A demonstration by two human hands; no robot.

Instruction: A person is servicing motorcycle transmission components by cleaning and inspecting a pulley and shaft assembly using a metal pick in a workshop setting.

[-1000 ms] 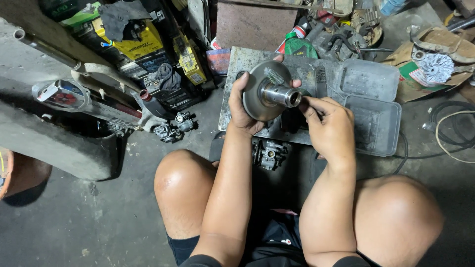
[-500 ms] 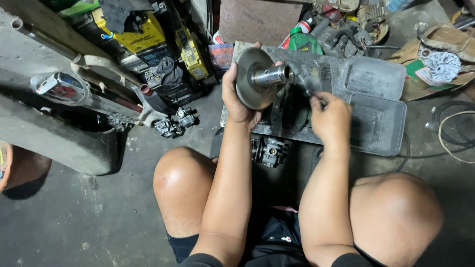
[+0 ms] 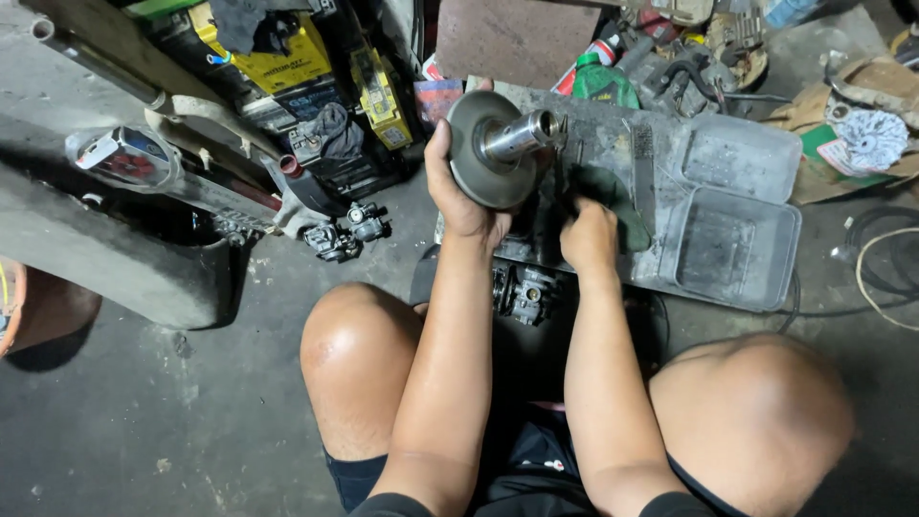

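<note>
Head view, person seated low, both bare knees in frame, floor of grey concrete.

Left hand [image 3: 461, 196]: raised over the far-centre of the scene, fingers clamped around the rim of a round grey metal pulley disc [image 3: 490, 151]. The disc is held on edge; its bright steel hub shaft [image 3: 520, 136] points right and slightly far.

Right hand [image 3: 588, 236]: just right of the disc, lower, resting on the dirty metal tray [image 3: 737, 251]. Fingers curled together on a dark green rag [image 3: 609, 194] that lies on the tray; whether it is pinched or only pressed, cannot tell.

Tray: grey, greasy, with two shallow rectangular wells at its right end. A flat wire brush [image 3: 642, 170] lies on it just right of the rag.

Near edge of tray, between the forearms: a small carburettor-like part [image 3: 526, 290] on the floor. Left of it, further off, a second small metal assembly [image 3: 346, 230]. Far left: yellow boxes [image 3: 287, 57] and a scooter body panel [image 3: 105, 239].
</note>
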